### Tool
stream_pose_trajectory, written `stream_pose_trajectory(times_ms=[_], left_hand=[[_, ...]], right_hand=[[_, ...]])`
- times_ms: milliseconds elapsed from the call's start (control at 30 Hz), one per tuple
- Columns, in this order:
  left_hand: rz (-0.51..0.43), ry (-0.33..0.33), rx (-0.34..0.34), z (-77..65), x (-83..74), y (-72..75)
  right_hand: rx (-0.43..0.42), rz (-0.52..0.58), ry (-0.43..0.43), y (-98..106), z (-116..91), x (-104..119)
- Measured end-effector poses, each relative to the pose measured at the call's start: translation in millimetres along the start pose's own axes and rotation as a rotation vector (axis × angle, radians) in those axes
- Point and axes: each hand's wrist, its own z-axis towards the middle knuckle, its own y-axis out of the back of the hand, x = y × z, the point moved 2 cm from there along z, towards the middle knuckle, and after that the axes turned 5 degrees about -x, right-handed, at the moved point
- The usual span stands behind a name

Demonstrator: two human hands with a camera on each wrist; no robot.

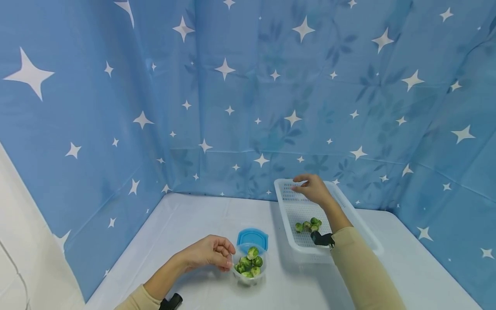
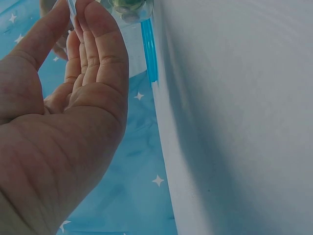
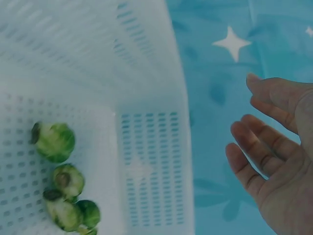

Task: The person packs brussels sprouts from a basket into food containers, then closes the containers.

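Thumb and fingers of my left hand (image 1: 209, 253) pinch the rim of a clear plastic tub (image 1: 249, 280). Several Brussels sprouts (image 1: 248, 263) are heaped inside it. In the left wrist view the left hand (image 2: 93, 83) has its thumb and forefinger at the rim, near the top edge. My right hand (image 1: 313, 189) hovers over the far end of a white perforated basket (image 1: 288, 226), holding nothing. The right wrist view shows that right hand (image 3: 279, 152) with loosely bent, spread fingers. More sprouts (image 3: 68, 181) lie together on the basket floor.
A blue lid (image 1: 252, 237) lies on the white table (image 1: 205, 215) just behind the tub. The basket stands to the right of the tub, by the blue star-patterned curtain (image 1: 240, 129) that rises behind the table and along both sides.
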Motion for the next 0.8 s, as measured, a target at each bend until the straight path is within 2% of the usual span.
stream_pose_trajectory(times_ms=[367, 800], left_hand=[[0.001, 0.000, -0.005, -0.6, -3.1, -1.2], [0.002, -0.002, 0.000, 0.0, -0.3, -0.7]], right_hand=[[-0.003, -0.012, -0.090, -1, 0, -26], [0.006, -0.049, -0.141, -8, -5, -49]])
